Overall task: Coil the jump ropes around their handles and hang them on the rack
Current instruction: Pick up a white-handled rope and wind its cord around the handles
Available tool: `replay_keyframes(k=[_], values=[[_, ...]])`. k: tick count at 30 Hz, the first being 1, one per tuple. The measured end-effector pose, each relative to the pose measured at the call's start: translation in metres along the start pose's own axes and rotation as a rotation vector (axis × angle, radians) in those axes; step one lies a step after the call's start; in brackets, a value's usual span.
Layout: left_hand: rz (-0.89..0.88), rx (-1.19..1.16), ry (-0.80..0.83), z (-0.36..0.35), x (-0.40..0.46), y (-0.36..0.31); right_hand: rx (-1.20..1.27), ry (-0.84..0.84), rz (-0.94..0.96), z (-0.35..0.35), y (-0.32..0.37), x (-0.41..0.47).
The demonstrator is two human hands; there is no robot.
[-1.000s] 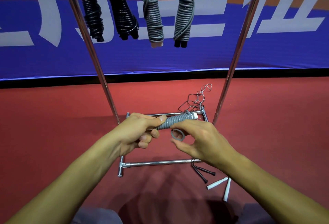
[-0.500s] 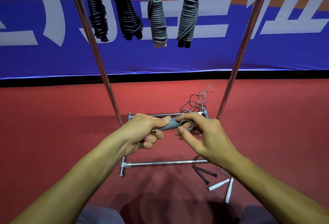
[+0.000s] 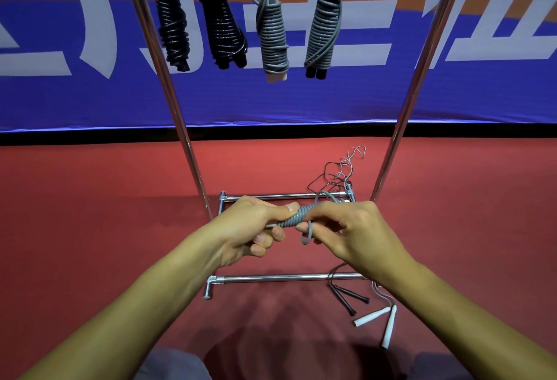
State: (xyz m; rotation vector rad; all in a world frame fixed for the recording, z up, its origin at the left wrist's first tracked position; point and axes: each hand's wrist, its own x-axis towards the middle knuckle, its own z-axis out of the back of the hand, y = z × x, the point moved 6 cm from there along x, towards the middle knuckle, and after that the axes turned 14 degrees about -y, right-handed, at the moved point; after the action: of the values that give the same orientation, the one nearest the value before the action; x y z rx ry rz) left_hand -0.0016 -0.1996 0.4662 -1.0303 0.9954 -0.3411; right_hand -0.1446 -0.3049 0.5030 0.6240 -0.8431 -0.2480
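Currently the step in hand is the finishing of a coil: the winding looks nearly complete and the tail end remains to be secured.

The tall chrome tube rack (image 3: pixel 168 84) stands on the red floor, its base frame directly beneath the hands. Count on its top bar: four coiled ropes, hanging side by side, namely two glossy black coiled bundles (image 3: pixel 221 23) at the left and two grey coiled bundles (image 3: pixel 272 32) to their right, one on white handles, one on black.

The left hand (image 3: pixel 256 229) grips one end of the grey jump rope wound round its handles (image 3: pixel 297 218), fingers curled under and thumb pressed on top. The right hand (image 3: pixel 349 229) closes over the other end and pinches a small loose grey loop (image 3: pixel 307 235) hanging below the coil.

By my judgement, the next move calls for tucking that loop under a turn while the left hand keeps the coil tight, then lifting the bundle to the bar.

On the floor, still uncoiled: two ropes, one with thin black handles (image 3: pixel 351 299), one with white handles (image 3: pixel 376 318), their thin cords tangled behind the base.
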Motion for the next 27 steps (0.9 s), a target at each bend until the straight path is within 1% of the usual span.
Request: replay_keyframes(k=[2, 4, 6, 8, 10, 11, 13, 14, 16, 18, 22, 24, 27], values=[[0.009, 0.012, -0.003, -0.002, 0.001, 0.001, -0.146, 0.012, 0.065, 0.000, 0.004, -0.001], [0.030, 0.052, 0.023, -0.005, 0.001, 0.002, -0.336, 0.006, 0.211, 0.002, 0.013, -0.001], [0.046, 0.098, 0.062, -0.006, 0.000, 0.002, -0.417, -0.005, 0.286, 0.007, 0.021, 0.002], [0.060, 0.151, 0.104, -0.006, -0.002, 0.002, -0.450, 0.001, 0.287, 0.012, 0.025, 0.008], [0.075, 0.200, 0.154, -0.009, -0.006, 0.001, -0.434, 0.069, 0.204, 0.013, 0.019, 0.010], [0.073, 0.220, 0.176, -0.010, -0.008, 0.001, -0.359, 0.120, 0.116, 0.013, 0.014, 0.009], [0.051, 0.254, 0.206, -0.012, -0.010, 0.000, -0.132, 0.210, -0.075, 0.010, 0.006, 0.006], [0.036, 0.262, 0.215, -0.012, -0.010, -0.001, -0.044, 0.239, -0.139, 0.007, 0.002, 0.003], [0.004, 0.267, 0.225, -0.012, -0.011, -0.003, 0.057, 0.266, -0.231, 0.002, -0.002, 0.000], [-0.036, 0.272, 0.224, -0.012, -0.011, -0.005, 0.086, 0.281, -0.308, -0.001, -0.005, -0.003], [-0.137, 0.317, 0.195, -0.015, -0.011, -0.008, 0.004, 0.239, -0.352, -0.004, -0.005, -0.007], [-0.209, 0.355, 0.145, -0.014, -0.010, -0.012, 0.046, 0.192, -0.399, -0.008, -0.006, -0.010], [-0.342, 0.378, 0.014, -0.011, -0.008, -0.018, 0.139, 0.100, -0.469, -0.013, -0.009, -0.014]])
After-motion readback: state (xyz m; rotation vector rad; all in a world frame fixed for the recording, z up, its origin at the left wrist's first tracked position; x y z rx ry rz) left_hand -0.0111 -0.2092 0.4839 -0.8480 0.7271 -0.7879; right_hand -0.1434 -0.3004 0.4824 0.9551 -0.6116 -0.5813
